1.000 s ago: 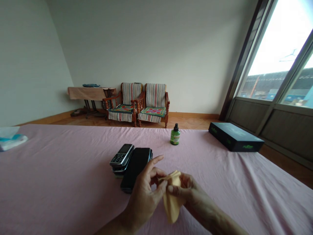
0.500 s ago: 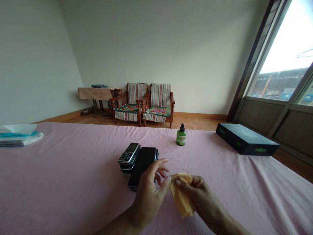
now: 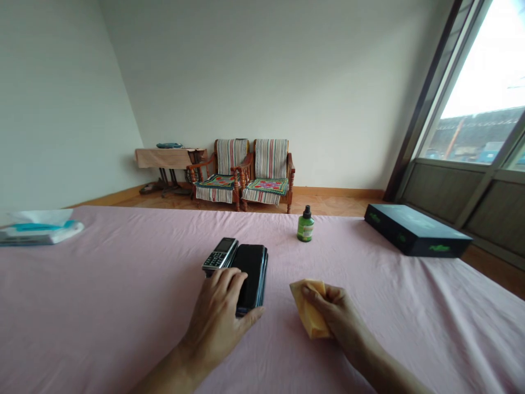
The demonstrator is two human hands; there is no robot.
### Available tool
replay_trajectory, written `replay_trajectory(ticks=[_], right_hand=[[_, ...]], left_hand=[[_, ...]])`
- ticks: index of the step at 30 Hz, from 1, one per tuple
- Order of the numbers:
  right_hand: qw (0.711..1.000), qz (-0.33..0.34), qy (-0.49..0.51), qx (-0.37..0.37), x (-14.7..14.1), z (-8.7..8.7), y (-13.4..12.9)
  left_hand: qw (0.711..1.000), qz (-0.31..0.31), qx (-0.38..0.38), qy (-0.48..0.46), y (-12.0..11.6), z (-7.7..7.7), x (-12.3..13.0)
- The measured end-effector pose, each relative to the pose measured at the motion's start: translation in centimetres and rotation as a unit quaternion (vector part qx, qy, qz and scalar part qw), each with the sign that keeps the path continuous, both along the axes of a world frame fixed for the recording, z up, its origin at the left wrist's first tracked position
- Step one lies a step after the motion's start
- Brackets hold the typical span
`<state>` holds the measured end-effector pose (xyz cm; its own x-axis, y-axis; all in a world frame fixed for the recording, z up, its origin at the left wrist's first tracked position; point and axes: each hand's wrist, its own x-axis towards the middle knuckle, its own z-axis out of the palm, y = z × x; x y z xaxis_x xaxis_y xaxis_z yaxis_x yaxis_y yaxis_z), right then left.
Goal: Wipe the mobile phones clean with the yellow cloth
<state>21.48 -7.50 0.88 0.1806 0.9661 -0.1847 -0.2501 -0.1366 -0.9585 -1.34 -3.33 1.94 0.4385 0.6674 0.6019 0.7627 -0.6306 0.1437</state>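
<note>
My right hand pinches a folded yellow cloth between thumb and fingers, above the pink-covered surface. My left hand reaches over the near end of a stack of black smartphones, thumb and fingers apart. Whether its fingertips touch the phones I cannot tell. Left of that stack, a silver keypad phone lies on top of another pile, whose lower part my left hand hides. Beyond the cloth stands a small green bottle with a black cap.
A flat black box lies at the right on the pink sheet. At the far left is a tissue pack. Two wooden chairs and a small covered table stand by the back wall.
My left hand has let go of the cloth's corner and moved left, over the phones. The cloth stays in my right hand. The view has shifted slightly.
</note>
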Motion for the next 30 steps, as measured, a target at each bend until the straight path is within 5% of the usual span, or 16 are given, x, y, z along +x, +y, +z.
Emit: replay_trajectory(ticks=[19, 26, 30], right_hand=[[1.000, 0.001, -0.004, 0.009, 0.1, -0.8, 0.3], [0.997, -0.073, 0.011, 0.035, 1.3, -0.5, 0.6], [0.989, -0.138, -0.013, 0.057, 2.8, -0.3, 1.0]], left_hand=[[0.999, 0.009, 0.048, -0.021, -0.2, 0.7, 0.4], [0.987, -0.079, 0.140, -0.011, -2.2, 1.5, 1.3], [0.979, -0.149, 0.135, 0.029, -3.8, 0.5, 2.3]])
